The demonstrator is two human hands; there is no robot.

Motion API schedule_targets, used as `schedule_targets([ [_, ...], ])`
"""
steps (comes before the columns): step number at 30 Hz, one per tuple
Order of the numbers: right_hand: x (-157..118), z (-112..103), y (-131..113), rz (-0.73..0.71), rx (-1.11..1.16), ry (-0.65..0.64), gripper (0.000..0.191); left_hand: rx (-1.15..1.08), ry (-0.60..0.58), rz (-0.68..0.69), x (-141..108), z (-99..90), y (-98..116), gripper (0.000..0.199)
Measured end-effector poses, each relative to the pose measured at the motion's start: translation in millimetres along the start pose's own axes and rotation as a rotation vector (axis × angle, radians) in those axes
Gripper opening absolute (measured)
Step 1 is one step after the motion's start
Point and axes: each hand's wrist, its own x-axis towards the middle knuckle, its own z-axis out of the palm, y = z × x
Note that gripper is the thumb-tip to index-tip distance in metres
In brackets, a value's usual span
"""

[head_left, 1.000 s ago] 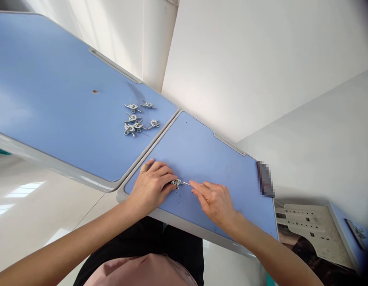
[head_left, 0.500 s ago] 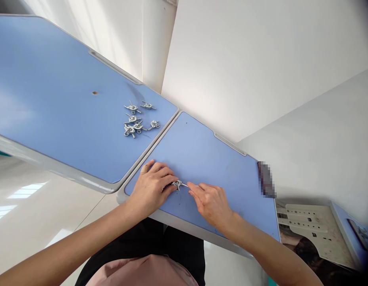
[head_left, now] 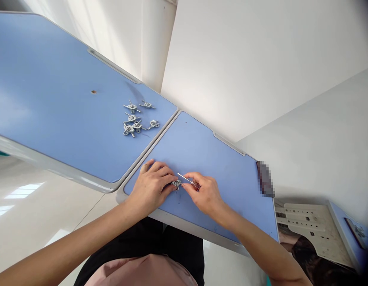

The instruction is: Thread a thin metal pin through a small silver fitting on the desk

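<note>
My left hand rests on the near blue desk, its thumb and fingers closed on a small silver metal valve with short pipe stubs. Part of the valve is hidden behind my fingertips. In my right hand is a thin screwdriver, its shaft pointing up and left and its tip apart from the valve, just beyond it. My palm mostly covers the screwdriver's handle. My right thumb tip is close to the valve's right side; I cannot tell whether they touch.
Several similar metal valves lie on the adjoining blue desk. A narrow seam separates the two desks. A pixelated dark object sits at the right edge, beside a beige perforated metal plate. A white wall rises behind.
The screwdriver's tip has come away from the valve and swung upward. My right hand has moved slightly left and up, its grip altered. My left hand keeps holding the valve in place.
</note>
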Motion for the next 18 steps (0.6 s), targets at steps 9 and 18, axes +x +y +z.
schedule_targets([
  [9,12.4,11.4,10.5,0.116,0.302,-0.138,0.018,-0.032,0.011,-0.007,0.5,0.2,0.3,0.009],
  [18,14.8,5.0,8.1,0.192,0.519,-0.266,0.024,-0.037,0.003,-0.004,1.2,-0.4,0.3,0.01],
])
